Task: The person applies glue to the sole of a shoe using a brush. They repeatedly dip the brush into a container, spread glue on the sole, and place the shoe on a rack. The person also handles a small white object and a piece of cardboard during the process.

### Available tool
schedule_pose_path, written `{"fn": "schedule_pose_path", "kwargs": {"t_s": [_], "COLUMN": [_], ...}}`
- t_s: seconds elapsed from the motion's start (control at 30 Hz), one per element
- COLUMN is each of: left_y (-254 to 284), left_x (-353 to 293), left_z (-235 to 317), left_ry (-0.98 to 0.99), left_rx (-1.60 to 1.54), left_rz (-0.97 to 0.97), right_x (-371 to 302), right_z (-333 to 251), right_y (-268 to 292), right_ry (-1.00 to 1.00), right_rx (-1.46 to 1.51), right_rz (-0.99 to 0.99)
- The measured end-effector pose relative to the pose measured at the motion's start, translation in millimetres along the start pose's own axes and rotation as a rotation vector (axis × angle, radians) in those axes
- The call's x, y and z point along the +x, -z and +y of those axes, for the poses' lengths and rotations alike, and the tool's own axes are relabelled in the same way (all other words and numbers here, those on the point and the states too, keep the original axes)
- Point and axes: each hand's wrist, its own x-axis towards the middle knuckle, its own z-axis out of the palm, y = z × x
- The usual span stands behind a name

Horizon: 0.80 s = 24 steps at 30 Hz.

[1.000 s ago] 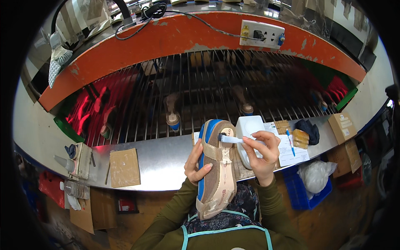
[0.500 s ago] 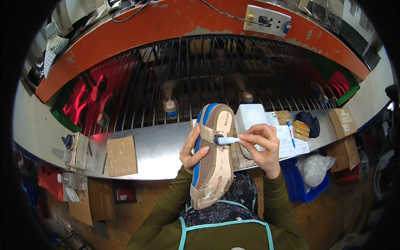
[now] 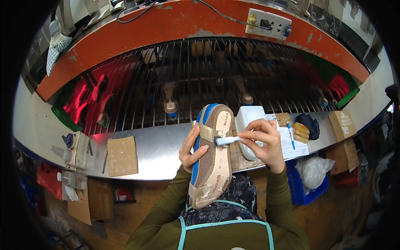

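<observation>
The fingers (image 3: 249,135) of the right hand (image 3: 270,143) pinch the light handle of a small brush (image 3: 228,140), whose dark bristles point left, over the middle of the shoe (image 3: 223,164); they seem to meet the brown border beside the pale central strip, though at this size contact is hard to be sure of. The left hand (image 3: 189,151) grips the shoe by its blue left side, thumb bent over the brown edge and the other fingers along the flank. The shoe is held up in front of the patterned apron (image 3: 233,189), over the near edge of the metal surface (image 3: 156,146), with its pale printed face turned toward the viewer. Just behind the right hand stands a white container (image 3: 252,113). Farther right lie papers (image 3: 298,150) with a blue pen (image 3: 290,133), yellowish blocks (image 3: 301,132), a dark cloth (image 3: 309,125) and a cardboard box (image 3: 343,125); below them, a blue basket (image 3: 308,198) holds a pale plastic bag (image 3: 313,174). A cardboard sheet (image 3: 122,156) lies to the left. Beyond the surface, shoes (image 3: 171,104) rest on dark metal bars (image 3: 200,89), under an orange beam (image 3: 166,27).
</observation>
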Motion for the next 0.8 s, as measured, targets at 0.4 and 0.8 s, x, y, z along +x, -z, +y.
{"fn": "schedule_pose_path", "kwargs": {"t_s": [0.4, 0.8], "left_y": [11.7, 14.1], "left_x": [-24.9, -32.6], "left_z": [-14.3, 3.9], "left_ry": [0.102, 0.416], "left_rx": [0.04, -0.123], "left_rz": [-0.047, 0.024], "right_x": [-58.5, -52.6], "right_z": [-14.1, -39.4], "right_y": [-29.3, -36.8], "right_ry": [-0.193, -0.234], "right_rx": [0.255, 0.012], "right_rz": [0.072, 0.219]}}
